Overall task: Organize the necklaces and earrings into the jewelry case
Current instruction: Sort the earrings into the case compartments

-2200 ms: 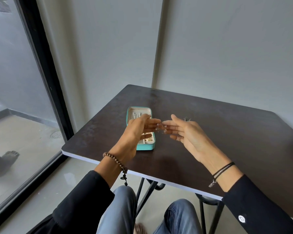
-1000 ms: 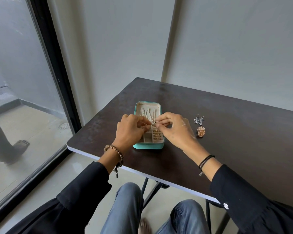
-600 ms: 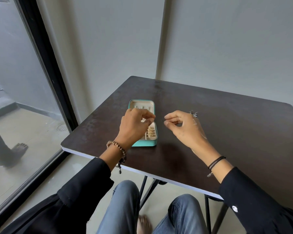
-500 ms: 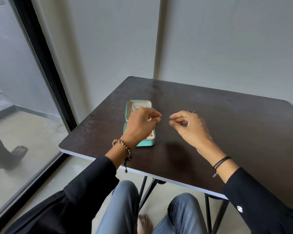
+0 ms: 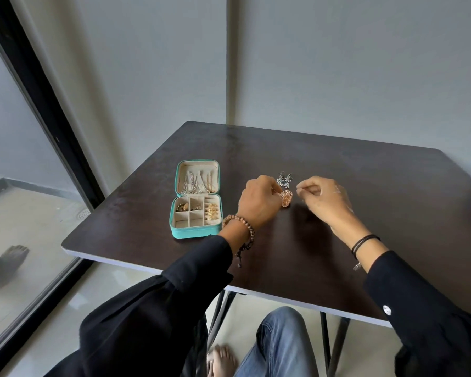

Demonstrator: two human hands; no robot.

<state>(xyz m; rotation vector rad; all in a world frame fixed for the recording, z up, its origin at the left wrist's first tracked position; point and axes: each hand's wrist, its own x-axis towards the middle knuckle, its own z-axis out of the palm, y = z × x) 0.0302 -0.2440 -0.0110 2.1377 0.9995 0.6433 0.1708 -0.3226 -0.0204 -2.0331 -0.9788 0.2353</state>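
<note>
Hiding part of gold earrings (image 5: 286,197), left hand (image 5: 259,203), grip unclear

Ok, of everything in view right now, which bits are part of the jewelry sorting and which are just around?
Part of the job:
- open turquoise jewelry case, necklaces in its lid, gold pieces in its tray
- gold filigree earrings on the table, at the left hand
- silver cluster earrings behind them
- right hand, pinched shut

Just around:
- dark table
- glass door
- beaded bracelet, cord bracelet
</note>
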